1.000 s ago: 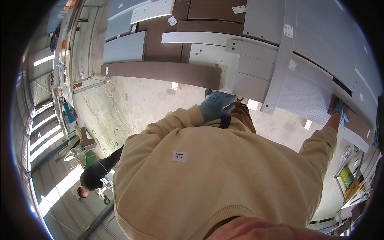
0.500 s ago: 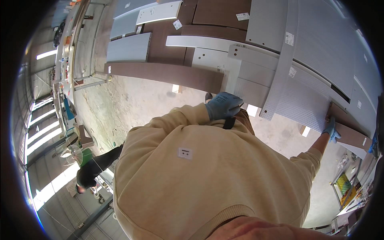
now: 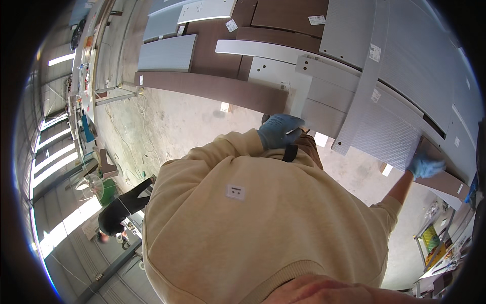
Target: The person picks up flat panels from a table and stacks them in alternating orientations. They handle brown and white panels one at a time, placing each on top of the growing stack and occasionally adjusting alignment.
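Note:
My left hand (image 3: 280, 131), in a blue glove, hangs in front of my waist. Its fingers are loosely bent with a gap at the thumb, and nothing shows in them. A black strap end (image 3: 290, 153) lies just below it. My right hand (image 3: 426, 166), gloved in blue too, reaches out to the right over a brown panel (image 3: 445, 177). Its fingers look stretched out, slightly smeared by motion; whether they touch the panel I cannot tell. Beside that hand lies a grey textured panel (image 3: 387, 131).
Stacked panels in grey, white and brown spread ahead, including a long brown curved one (image 3: 212, 90) and a narrow grey strip (image 3: 354, 114). A person in dark clothes (image 3: 121, 213) bends beside a fan (image 3: 91, 187) at the left. A rack (image 3: 430, 240) stands at the lower right.
My right hand has shifted from the brown panel's near edge to the right, over its face, with fingers extending. My left hand has moved slightly up and left, its thumb gap wider.

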Demonstrator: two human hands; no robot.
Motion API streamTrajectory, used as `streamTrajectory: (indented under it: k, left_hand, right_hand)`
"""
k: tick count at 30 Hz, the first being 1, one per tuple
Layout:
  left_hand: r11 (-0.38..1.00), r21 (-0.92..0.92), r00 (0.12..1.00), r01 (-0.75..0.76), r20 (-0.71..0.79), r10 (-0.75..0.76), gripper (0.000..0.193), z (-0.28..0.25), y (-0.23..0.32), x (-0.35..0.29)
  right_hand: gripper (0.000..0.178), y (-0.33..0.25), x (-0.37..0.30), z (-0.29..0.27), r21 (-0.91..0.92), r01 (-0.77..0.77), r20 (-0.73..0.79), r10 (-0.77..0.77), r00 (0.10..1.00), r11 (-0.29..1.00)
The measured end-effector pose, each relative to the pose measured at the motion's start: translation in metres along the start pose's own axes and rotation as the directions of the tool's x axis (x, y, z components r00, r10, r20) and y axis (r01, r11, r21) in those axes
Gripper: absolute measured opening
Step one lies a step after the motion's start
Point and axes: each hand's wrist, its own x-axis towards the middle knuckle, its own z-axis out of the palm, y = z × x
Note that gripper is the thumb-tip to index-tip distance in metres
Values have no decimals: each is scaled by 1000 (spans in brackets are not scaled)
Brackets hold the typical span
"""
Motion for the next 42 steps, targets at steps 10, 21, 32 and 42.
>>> streamTrajectory:
  k: [10, 21, 32, 42]
  left_hand:
    - [628, -727, 608, 276, -373, -700, 25, -52, -109, -86]
    - [66, -996, 112, -62, -73, -991, 45, -163, -269, -188]
    - [-372, -825, 652, -426, 6, -759, 28, -227, -344, -235]
    - [43, -994, 901, -103, -111, -420, 41, -264, -250, -120]
  right_hand:
    - [104, -338, -285, -11, 763, 517, 452, -892, 0, 387]
    - [110, -406, -400, 0, 690, 629, 565, -810, -158, 359]
    - [104, -446, -363, -68, 697, 582, 530, -847, -26, 418]
    - [121, -365, -329, -97, 550, 532, 654, -728, 204, 643]
